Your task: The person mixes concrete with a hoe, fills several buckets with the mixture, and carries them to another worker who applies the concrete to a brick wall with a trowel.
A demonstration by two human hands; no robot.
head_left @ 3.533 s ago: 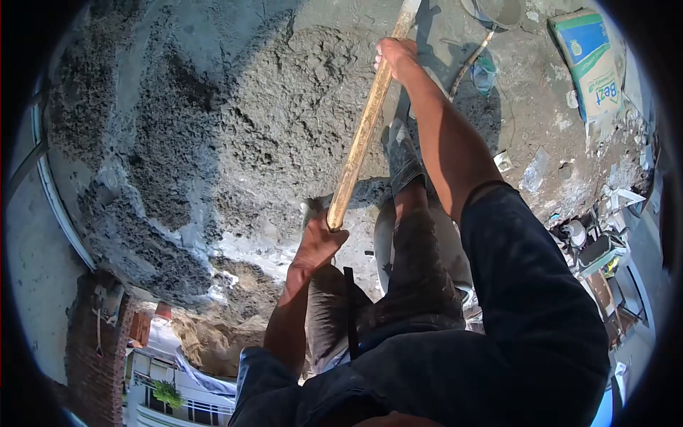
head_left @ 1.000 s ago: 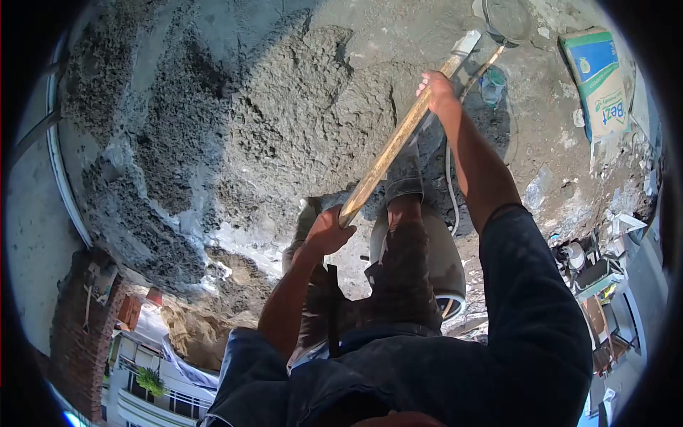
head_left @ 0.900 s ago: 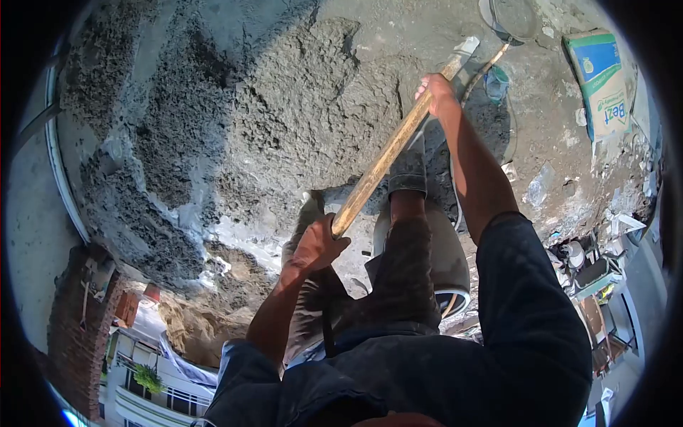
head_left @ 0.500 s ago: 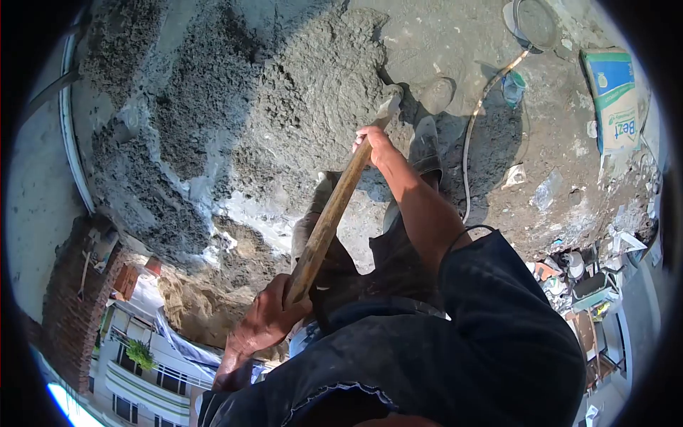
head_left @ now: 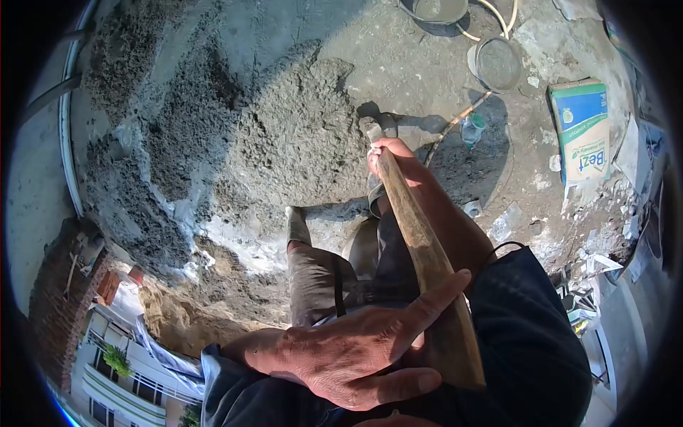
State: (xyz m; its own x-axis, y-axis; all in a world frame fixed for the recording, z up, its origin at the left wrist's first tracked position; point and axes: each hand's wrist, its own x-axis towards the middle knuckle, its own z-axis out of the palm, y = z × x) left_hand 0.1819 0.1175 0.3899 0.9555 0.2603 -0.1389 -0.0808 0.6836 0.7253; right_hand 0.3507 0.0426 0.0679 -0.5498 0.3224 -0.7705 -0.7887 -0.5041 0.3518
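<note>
A long wooden handle [head_left: 420,235] slants from the mortar toward my body, its near end beside my dark sleeve. My right hand [head_left: 391,153] is closed round its far part, just behind a grey metal fitting [head_left: 371,129]. The blade or head beyond that fitting cannot be made out. Near the butt, my left hand [head_left: 348,352] lies against the handle in a loose grip, one finger stretched over the wood and the thumb below; its other fingers are hidden. Wet grey mortar [head_left: 299,135] spreads on the ground before my feet.
A cement bag [head_left: 583,135] lies at the right. Two round buckets, one nearer [head_left: 498,65] and one farther [head_left: 435,8], stand at the top right, with a hose [head_left: 455,121] and a small greenish container [head_left: 472,129]. A brick wall [head_left: 53,306] borders the lower left.
The handle's near end has swung right and up toward my body, carried by my left hand, whose fingers have loosened. My right hand stays near the metal fitting. The view has shifted.
</note>
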